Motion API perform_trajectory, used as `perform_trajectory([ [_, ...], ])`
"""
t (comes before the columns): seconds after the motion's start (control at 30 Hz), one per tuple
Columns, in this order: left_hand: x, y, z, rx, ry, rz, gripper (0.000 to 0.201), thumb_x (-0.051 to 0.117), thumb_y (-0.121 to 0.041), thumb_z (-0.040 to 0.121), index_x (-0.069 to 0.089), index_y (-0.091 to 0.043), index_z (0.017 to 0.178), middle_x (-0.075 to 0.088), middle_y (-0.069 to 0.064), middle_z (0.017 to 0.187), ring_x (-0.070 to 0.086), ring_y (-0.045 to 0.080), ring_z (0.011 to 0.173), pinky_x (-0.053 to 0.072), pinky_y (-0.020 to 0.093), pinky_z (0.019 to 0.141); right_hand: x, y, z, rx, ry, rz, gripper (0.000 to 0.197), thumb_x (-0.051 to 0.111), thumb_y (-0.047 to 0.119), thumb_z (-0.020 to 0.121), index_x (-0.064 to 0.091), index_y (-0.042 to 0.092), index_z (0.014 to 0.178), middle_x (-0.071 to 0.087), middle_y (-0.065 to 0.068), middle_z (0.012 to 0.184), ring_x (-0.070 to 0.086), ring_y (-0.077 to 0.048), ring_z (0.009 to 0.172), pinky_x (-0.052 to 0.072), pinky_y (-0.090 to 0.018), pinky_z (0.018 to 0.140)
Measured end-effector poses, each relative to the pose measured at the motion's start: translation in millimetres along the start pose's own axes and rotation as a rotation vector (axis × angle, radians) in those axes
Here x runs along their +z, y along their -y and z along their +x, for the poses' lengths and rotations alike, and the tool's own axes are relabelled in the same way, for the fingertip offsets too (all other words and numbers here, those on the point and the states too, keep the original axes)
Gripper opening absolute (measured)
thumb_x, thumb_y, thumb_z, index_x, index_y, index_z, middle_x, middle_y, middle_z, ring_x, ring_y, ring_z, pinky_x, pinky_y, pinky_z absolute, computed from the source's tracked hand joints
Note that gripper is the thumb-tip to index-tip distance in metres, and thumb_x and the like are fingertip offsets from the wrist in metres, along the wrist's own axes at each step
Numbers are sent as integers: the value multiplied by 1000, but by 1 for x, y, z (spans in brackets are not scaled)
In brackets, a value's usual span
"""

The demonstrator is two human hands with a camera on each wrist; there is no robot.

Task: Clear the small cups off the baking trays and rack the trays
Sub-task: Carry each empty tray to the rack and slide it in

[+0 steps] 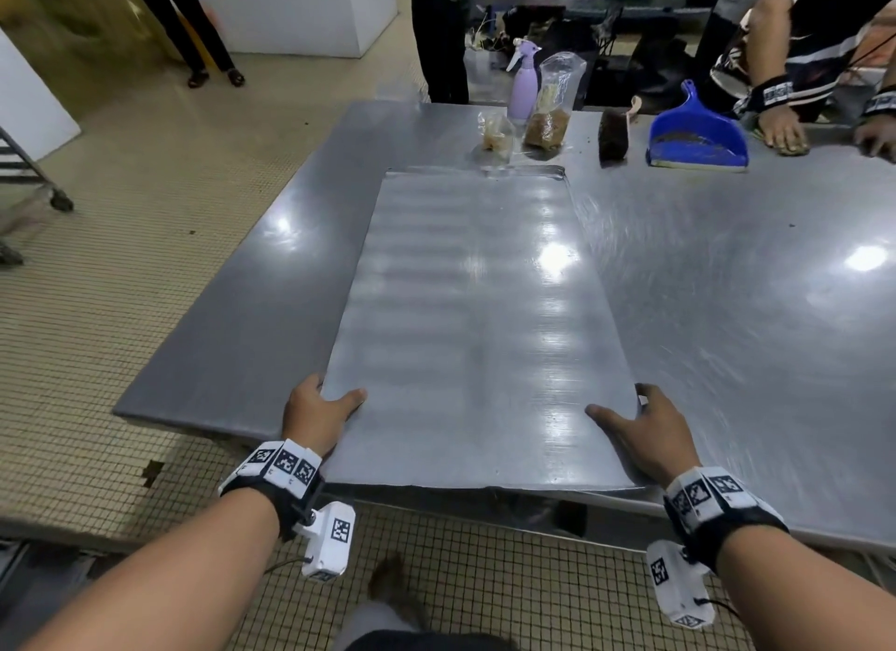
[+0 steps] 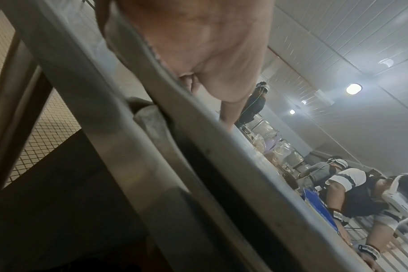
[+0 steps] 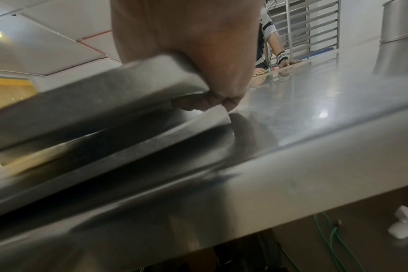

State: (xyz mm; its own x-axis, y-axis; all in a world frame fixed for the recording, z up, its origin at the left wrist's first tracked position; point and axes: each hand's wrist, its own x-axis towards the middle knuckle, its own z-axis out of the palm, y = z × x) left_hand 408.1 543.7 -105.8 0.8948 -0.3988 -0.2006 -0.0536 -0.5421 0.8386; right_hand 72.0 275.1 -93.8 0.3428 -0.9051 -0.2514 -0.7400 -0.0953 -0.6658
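A large bare metal baking tray [image 1: 475,311] lies lengthwise on the steel table [image 1: 727,287], its near end over the table's front edge. My left hand [image 1: 322,410] grips the tray's near left corner, thumb on top and fingers underneath. My right hand [image 1: 635,425] grips the near right corner the same way. In the right wrist view the tray [image 3: 119,86] sits above a second tray edge [image 3: 151,139], with my fingers [image 3: 205,103] curled beneath it. In the left wrist view my palm [image 2: 198,46] wraps the tray rim [image 2: 198,117]. No small cups show.
At the table's far side stand a lilac spray bottle [image 1: 524,80], two plastic bags of crumbs [image 1: 548,117], a brush [image 1: 615,134] and a blue dustpan [image 1: 696,136]. Another person's hands [image 1: 783,134] rest at the far right. A wheeled rack [image 1: 29,165] stands on the left.
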Motion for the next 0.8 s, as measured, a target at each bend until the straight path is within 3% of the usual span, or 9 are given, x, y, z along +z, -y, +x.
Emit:
perform_trajectory([
  [0.17, -3, -14, -2, 19, 1, -25, 29, 87, -30, 76, 66, -19, 93, 74, 5, 98, 71, 29, 90, 59, 46, 84, -4, 2, -2, -18, -14, 47, 81, 76, 64, 68, 48, 22, 132, 67, -2, 121, 66, -24, 101, 56, -46, 88],
  [0.37, -2, -36, 26, 40, 0, -9, 27, 88, -27, 74, 68, -20, 92, 75, 4, 96, 72, 27, 90, 59, 46, 86, -12, 25, 25, -22, -35, 15, 84, 77, 61, 70, 47, 19, 136, 66, -6, 126, 64, -29, 110, 52, -41, 93],
  [0.53, 1, -38, 50, -47, 149, 142, 34, 85, -25, 78, 72, -11, 107, 74, 6, 102, 71, 28, 92, 57, 42, 90, -6, 27, 48, 11, -5, -146, 85, 78, 60, 72, 51, 12, 137, 56, -14, 134, 59, -35, 115, 48, -43, 96],
  [0.63, 1, -34, 49, -37, 174, 269, 22, 82, -23, 79, 72, -6, 91, 70, 4, 84, 64, 23, 78, 49, 29, 73, 2, 20, 51, 18, 17, -304, 85, 79, 57, 73, 48, 15, 140, 42, -21, 139, 54, -42, 118, 46, -47, 99],
  [0.73, 1, -34, 43, -9, 152, 345, 14, 79, -24, 81, 71, -13, 79, 71, 5, 79, 64, 24, 76, 43, 27, 69, 5, 16, 56, 26, -29, -324, 79, 80, 54, 73, 54, 7, 130, 51, -23, 128, 57, -42, 109, 50, -45, 90],
  [0.8, 0, -32, 40, -21, 125, 361, 16, 79, -27, 81, 74, -12, 82, 73, 6, 82, 68, 26, 79, 46, 27, 71, 4, 14, 59, 20, -49, -274, 61, 82, 50, 72, 61, 4, 105, 61, -21, 108, 60, -34, 87, 49, -37, 69],
])
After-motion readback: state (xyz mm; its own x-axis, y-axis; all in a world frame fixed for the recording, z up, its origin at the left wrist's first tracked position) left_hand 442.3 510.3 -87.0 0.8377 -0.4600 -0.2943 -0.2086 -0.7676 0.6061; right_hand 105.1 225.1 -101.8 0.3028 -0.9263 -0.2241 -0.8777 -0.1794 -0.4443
